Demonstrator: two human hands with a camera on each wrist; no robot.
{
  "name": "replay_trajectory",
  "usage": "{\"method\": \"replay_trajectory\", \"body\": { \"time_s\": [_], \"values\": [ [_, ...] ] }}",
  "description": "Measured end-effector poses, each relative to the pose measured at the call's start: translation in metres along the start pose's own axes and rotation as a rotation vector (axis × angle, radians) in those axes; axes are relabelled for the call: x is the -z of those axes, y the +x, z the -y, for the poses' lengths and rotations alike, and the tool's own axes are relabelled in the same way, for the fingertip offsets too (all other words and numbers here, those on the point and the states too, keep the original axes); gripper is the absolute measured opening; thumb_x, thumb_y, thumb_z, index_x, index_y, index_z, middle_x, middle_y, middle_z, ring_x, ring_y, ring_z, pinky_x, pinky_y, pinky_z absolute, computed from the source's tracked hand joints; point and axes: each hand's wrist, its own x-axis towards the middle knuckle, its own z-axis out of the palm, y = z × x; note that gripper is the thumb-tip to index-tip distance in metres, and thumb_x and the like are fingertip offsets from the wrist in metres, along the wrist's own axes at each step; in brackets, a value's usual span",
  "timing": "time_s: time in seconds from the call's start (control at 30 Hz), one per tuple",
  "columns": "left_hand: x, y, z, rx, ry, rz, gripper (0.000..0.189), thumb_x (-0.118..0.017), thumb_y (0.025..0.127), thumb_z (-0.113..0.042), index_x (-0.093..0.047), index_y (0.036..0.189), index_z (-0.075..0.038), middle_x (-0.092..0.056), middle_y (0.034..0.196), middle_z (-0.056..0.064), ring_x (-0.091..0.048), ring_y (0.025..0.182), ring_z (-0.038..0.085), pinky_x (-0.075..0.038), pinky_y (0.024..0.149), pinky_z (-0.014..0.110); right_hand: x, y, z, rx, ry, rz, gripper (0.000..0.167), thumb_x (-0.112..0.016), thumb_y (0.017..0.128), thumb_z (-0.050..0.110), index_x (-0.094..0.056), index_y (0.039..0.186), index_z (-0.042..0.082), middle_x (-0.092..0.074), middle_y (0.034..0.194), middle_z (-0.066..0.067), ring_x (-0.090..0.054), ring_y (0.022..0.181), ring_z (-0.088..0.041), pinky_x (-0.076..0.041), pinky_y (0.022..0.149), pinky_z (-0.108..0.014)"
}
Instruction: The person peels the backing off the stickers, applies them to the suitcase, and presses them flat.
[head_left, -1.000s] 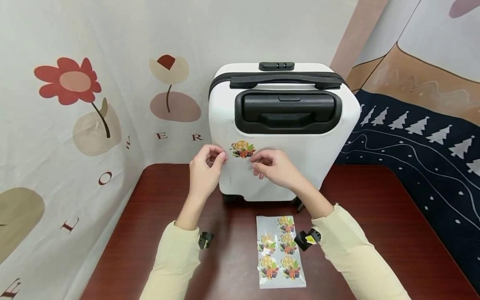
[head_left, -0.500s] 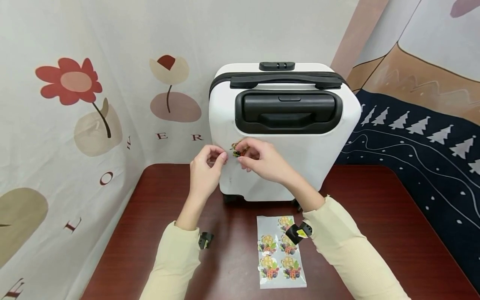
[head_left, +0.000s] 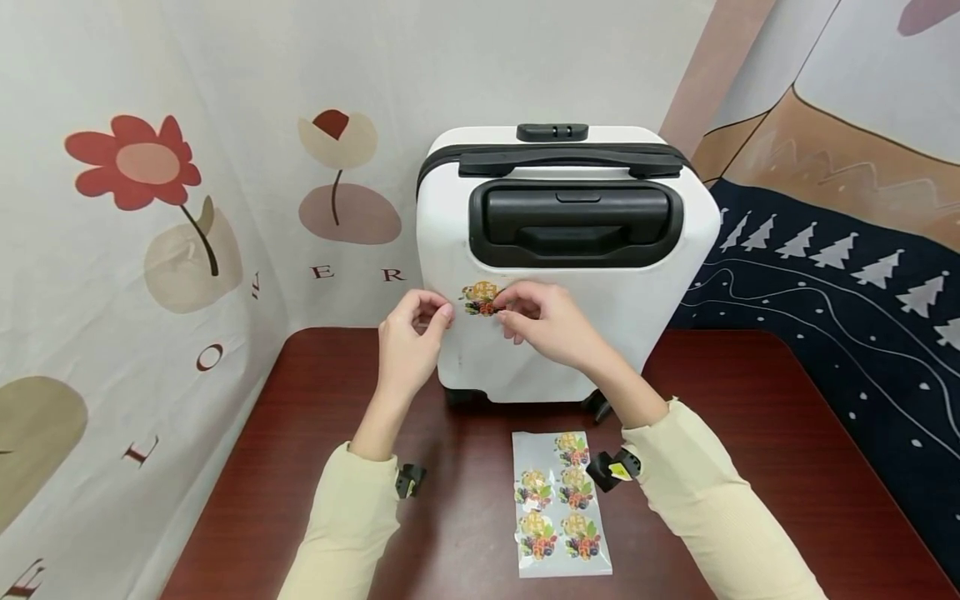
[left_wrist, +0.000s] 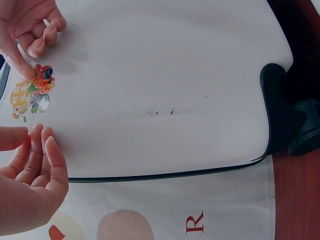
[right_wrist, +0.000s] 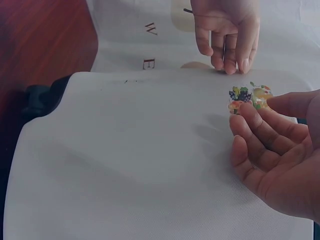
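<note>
A fruit-print sticker (head_left: 478, 297) lies against the white suitcase (head_left: 558, 367), low and left of its black handle recess. My right hand (head_left: 553, 329) is at the sticker's right edge. In the left wrist view its index finger touches the sticker (left_wrist: 36, 92), and the other fingers are loosely bent. My left hand (head_left: 411, 337) stays by the suitcase's left edge, its fingers loosely curved beside the sticker. Nothing shows between its fingertips. The right wrist view has the right hand's fingers partly covering the sticker (right_wrist: 241, 96).
A sheet of several similar stickers (head_left: 564, 504) lies on the dark red table (head_left: 465, 533) in front of the suitcase. Printed cloth (head_left: 225, 75) hangs behind and to the left. A navy cloth with trees (head_left: 840, 308) hangs on the right.
My right hand slid left across the sticker, covering much of it, then came back right to its right edge. The left hand has kept its place.
</note>
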Motion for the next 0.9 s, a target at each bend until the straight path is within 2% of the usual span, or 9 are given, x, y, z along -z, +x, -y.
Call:
{"method": "replay_trajectory", "body": {
  "time_s": [0.17,0.33,0.53,0.9],
  "values": [
    [0.0,0.0,0.0,-0.004,0.006,-0.003,0.008,-0.06,0.087,-0.009,-0.061,0.089,-0.002,-0.064,0.076,0.008,-0.058,0.07,0.016,-0.045,0.063,0.024,0.001,0.0,0.0,0.004,0.006,0.015,0.012,-0.058,0.086,0.003,-0.061,0.097,0.0,-0.062,0.07,-0.005,-0.059,0.062,-0.021,-0.047,0.058,-0.031],
    [0.0,0.0,0.0,-0.012,0.013,-0.01,0.008,-0.06,0.087,-0.009,-0.061,0.089,-0.001,-0.064,0.076,0.008,-0.058,0.07,0.015,-0.045,0.063,0.024,-0.003,0.004,0.006,0.024,0.031,0.072,0.005,-0.058,0.087,0.004,-0.056,0.091,0.002,-0.061,0.069,-0.007,-0.058,0.062,-0.022,-0.048,0.058,-0.031],
    [0.0,-0.001,-0.001,-0.008,0.01,-0.01,0.008,-0.061,0.087,-0.009,-0.061,0.088,-0.001,-0.063,0.076,0.009,-0.058,0.07,0.016,-0.045,0.063,0.025,-0.008,0.008,0.007,0.041,0.025,0.126,0.007,-0.058,0.086,0.002,-0.051,0.088,0.002,-0.058,0.066,-0.007,-0.056,0.058,-0.021,-0.045,0.054,-0.029],
    [0.001,0.0,-0.001,-0.001,0.005,-0.003,0.008,-0.061,0.087,-0.009,-0.06,0.089,-0.002,-0.063,0.076,0.009,-0.058,0.071,0.016,-0.047,0.065,0.028,-0.007,0.002,-0.003,-0.004,0.002,0.123,0.017,-0.058,0.088,0.007,-0.056,0.104,0.0,-0.06,0.067,-0.006,-0.057,0.06,-0.021,-0.045,0.054,-0.03]
  ]
}}
